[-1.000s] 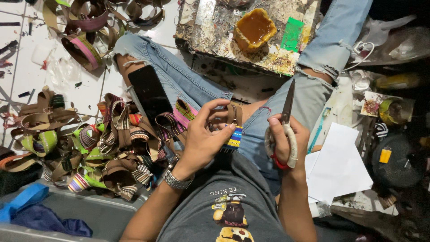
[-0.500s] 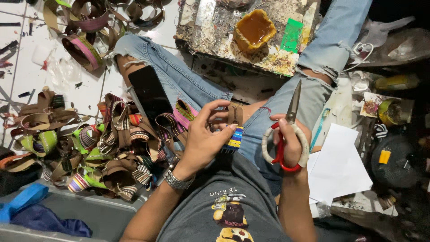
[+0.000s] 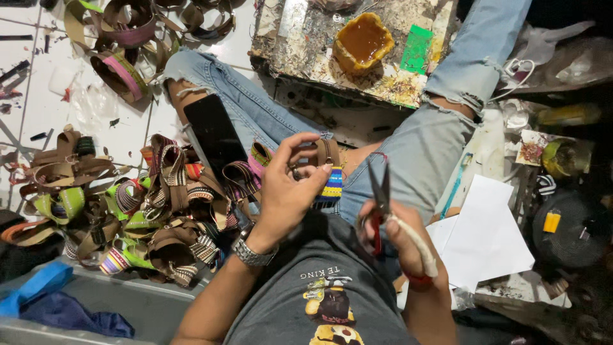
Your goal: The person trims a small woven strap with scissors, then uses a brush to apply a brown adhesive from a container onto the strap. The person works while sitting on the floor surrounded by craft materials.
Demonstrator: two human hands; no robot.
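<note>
My left hand (image 3: 287, 185) pinches a brown strap piece with a striped woven band (image 3: 331, 171) above my lap. A metal watch (image 3: 253, 253) circles that wrist. My right hand (image 3: 399, 246) grips scissors (image 3: 383, 198) with red and white handles, blades pointing up and parted, just right of the strap. I sit on the floor in torn blue jeans (image 3: 408, 147) and a grey printed shirt.
A heap of several brown and coloured woven straps (image 3: 140, 204) lies at my left. A black phone (image 3: 214, 131) rests on my thigh. Ahead stands a stained board (image 3: 306, 45) holding a bowl of amber glue (image 3: 363, 41). White paper sheets (image 3: 485, 236) and clutter lie at right.
My right hand with the scissors has dropped lower and closer to the strap, and the blades have parted. My left hand keeps its grip on the strap.
</note>
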